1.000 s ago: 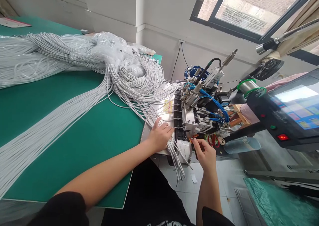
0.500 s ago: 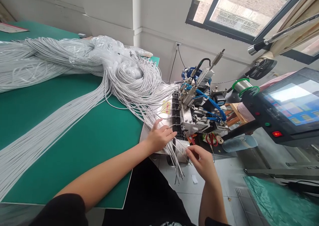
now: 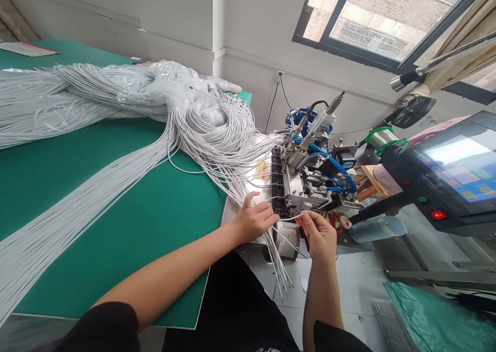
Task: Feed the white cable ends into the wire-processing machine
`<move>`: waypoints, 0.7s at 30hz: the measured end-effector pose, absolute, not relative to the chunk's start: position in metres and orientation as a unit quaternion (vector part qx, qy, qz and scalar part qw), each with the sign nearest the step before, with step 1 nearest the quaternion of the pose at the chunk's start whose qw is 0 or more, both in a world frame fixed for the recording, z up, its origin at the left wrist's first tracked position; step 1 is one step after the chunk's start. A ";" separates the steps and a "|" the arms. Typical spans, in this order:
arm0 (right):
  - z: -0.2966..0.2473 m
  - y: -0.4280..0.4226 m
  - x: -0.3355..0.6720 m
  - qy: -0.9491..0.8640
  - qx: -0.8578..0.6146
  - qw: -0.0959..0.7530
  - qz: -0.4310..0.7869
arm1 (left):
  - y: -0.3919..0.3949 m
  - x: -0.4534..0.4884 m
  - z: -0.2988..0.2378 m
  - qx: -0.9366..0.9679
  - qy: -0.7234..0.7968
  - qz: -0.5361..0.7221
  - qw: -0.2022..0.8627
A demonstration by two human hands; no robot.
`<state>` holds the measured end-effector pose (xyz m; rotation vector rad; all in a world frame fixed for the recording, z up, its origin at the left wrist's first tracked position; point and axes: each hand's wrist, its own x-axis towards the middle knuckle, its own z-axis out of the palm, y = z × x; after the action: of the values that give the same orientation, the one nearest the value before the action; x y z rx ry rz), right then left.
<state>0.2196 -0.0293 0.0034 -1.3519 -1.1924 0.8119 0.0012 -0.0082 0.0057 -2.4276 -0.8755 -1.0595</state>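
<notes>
Just beyond the right edge of the green surface [image 3: 155, 212], we hold one white cable [image 3: 290, 218] close to the near end of the machine [image 3: 296, 184]. Our right hand [image 3: 321, 237] pinches the cable near its end between thumb and fingers. Our left hand [image 3: 253, 223] lies palm down over a bundle of cables [image 3: 278, 264], its fingertips at the same white cable; we cannot tell whether they close on it. The bundle's loose ends hang out below this hand. Several other cables run to the black block [image 3: 278, 181] along the machine's side. We judge the step in hand to be singling out and straightening one cable beside the block. In our judgement, the next move calls for a firm pinch near the tip and careful alignment, clear of the loose ends.
</notes>
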 end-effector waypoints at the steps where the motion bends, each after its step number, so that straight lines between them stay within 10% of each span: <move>1: 0.002 -0.028 0.219 -0.505 -0.568 0.551 0.344 | -0.008 0.001 0.005 -0.859 -0.311 -0.369 0.172; 21: -0.004 -0.014 0.232 -0.583 -0.624 0.419 0.308 | -0.002 0.004 -0.002 -0.866 -0.346 -0.325 0.154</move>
<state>0.2324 -0.0138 -0.0042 -1.5639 -1.4625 0.7731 0.0043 -0.0025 -0.0019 -2.4830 -0.9918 -0.9325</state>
